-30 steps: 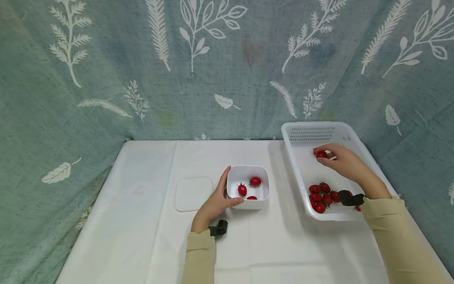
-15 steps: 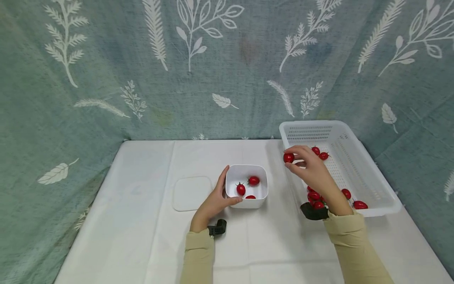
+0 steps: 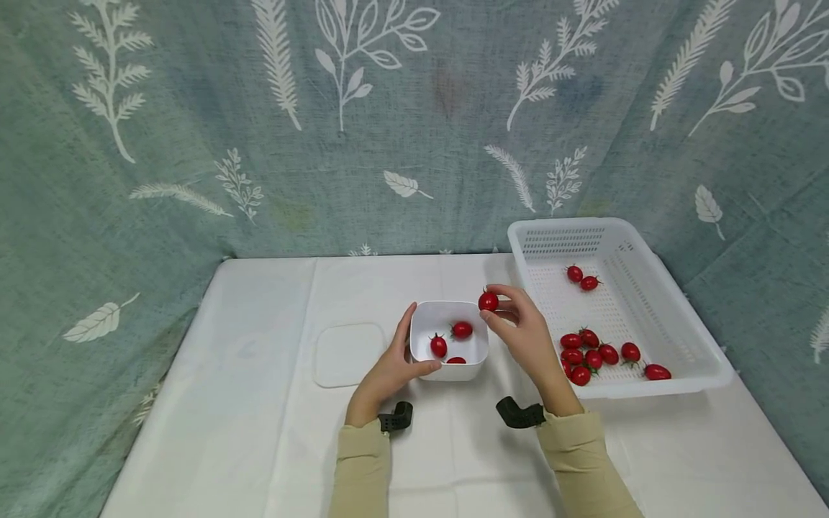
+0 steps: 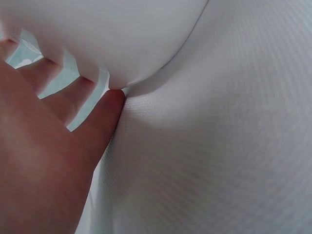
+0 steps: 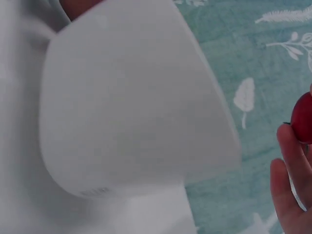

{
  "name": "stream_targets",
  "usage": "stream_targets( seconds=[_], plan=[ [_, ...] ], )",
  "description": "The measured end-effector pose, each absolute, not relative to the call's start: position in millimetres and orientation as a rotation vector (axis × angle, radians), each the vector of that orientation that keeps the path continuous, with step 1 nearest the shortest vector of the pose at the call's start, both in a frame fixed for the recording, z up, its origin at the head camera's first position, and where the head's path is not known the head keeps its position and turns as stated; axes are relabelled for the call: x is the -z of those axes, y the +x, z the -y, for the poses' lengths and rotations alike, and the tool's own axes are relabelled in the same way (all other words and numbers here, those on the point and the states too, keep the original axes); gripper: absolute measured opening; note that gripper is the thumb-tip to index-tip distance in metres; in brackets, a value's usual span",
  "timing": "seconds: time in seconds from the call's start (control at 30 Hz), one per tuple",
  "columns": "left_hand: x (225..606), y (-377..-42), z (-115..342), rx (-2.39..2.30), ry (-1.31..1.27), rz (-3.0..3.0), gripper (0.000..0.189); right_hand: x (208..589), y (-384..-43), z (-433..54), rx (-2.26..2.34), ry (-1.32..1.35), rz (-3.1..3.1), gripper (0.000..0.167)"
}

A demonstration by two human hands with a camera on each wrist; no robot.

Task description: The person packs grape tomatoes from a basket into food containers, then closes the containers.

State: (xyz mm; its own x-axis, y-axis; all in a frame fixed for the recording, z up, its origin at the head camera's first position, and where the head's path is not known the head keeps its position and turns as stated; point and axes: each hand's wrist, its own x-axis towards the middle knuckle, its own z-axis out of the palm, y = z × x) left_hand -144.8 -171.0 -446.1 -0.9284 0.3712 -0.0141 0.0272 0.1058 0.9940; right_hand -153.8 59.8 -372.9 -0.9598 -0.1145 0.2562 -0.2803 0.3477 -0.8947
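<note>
My right hand [image 3: 523, 332] pinches a cherry tomato [image 3: 488, 301] between thumb and fingertips, at the right rim of a small square white container [image 3: 478, 370]. In the right wrist view this cherry tomato [image 5: 303, 119] shows at the right edge, beside the container's outer wall [image 5: 141, 107]. My left hand [image 3: 396, 363] holds the container at its left, thumb across the front and fingers along the side. Up close, the left wrist view has the left hand's fingers [image 4: 100, 117] against the container wall [image 4: 97, 39]. Inside lie a few cherry tomatoes [image 3: 438, 346].
A white perforated basket [image 3: 706, 367] stands at the right with a cluster of cherry tomatoes [image 3: 592, 358] near its front and two more [image 3: 589, 283] farther back. A flat, clear-looking square lid [image 3: 350, 355] lies left of the container. A patterned cloth [image 3: 414, 129] hangs behind the table.
My right hand has lifted one cherry tomato from the basket and carried it left to the container's rim. The left hand has stayed on the container.
</note>
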Motion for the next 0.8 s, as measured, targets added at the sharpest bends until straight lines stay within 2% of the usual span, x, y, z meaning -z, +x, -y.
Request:
stream_targets(
  seconds=[0.27,0.57,0.8],
  plan=[
    [446,-145,170,-1.877,0.397,-2.151,0.102,415,-159,-41,-1.571,0.405,2.433,0.035],
    [470,-153,170,-1.869,0.342,-2.179,0.100,430,-154,-25,-1.461,0.423,2.447,0.035],
    [446,-146,169,-1.859,0.396,-2.158,0.101,438,-155,-19,-1.239,0.474,2.467,0.034]
  ],
)
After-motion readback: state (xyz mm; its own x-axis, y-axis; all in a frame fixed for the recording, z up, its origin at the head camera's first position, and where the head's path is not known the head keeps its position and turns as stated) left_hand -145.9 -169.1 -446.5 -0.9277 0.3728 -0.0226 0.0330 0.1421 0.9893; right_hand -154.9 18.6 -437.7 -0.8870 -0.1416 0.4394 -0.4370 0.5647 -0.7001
